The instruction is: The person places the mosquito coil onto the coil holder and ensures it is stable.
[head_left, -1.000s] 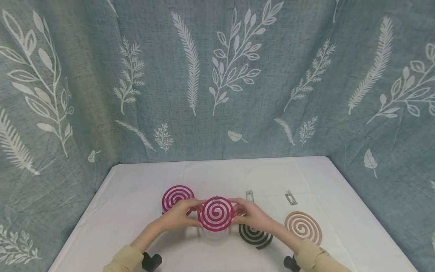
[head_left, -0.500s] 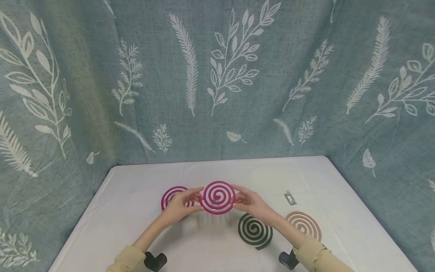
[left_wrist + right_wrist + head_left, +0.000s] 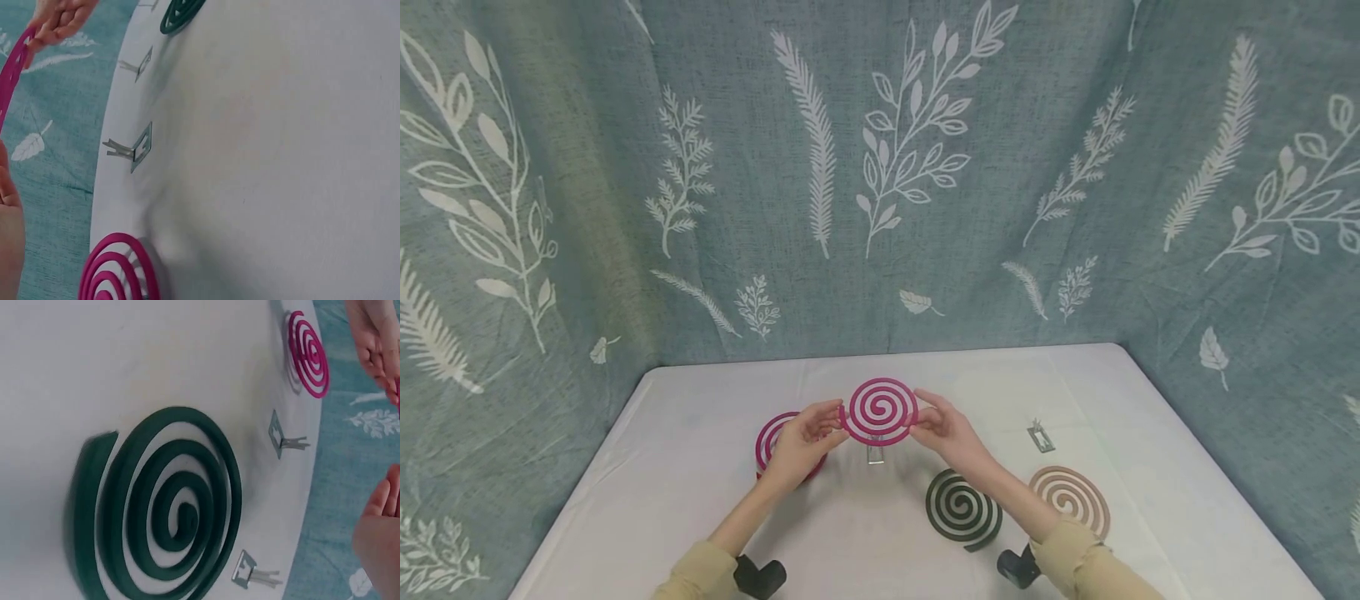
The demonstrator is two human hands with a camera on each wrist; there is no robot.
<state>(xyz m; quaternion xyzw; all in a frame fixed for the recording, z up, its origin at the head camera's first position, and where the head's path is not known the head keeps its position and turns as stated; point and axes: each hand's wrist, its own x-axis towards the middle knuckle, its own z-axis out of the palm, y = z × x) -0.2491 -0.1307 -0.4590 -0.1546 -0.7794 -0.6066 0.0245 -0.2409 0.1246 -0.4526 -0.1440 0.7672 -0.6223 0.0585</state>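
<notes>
A pink mosquito coil (image 3: 878,408) is held up above the white table between both hands, its flat face toward the head camera. My left hand (image 3: 805,442) pinches its left rim with thumb and fingers. At the opposite rim my right hand (image 3: 955,433) pinches it the same way. Below the coil, partly covered by it, a small metal coil stand (image 3: 876,456) sits on the cloth. A second pink coil (image 3: 762,442) lies behind my left hand, which hides much of it. In the left wrist view the held coil (image 3: 11,78) appears nearly edge-on.
A dark green coil (image 3: 958,502) lies near my right forearm, which partly covers a tan coil (image 3: 1063,502). Another metal stand (image 3: 1041,436) is on the right; one more (image 3: 250,572) shows in the right wrist view. A leaf-patterned curtain (image 3: 880,308) hangs behind the table.
Both hands have lifted the pink coil upward and away from me, uncovering the stand below it. My right hand now hides the stand that showed beside it earlier.
</notes>
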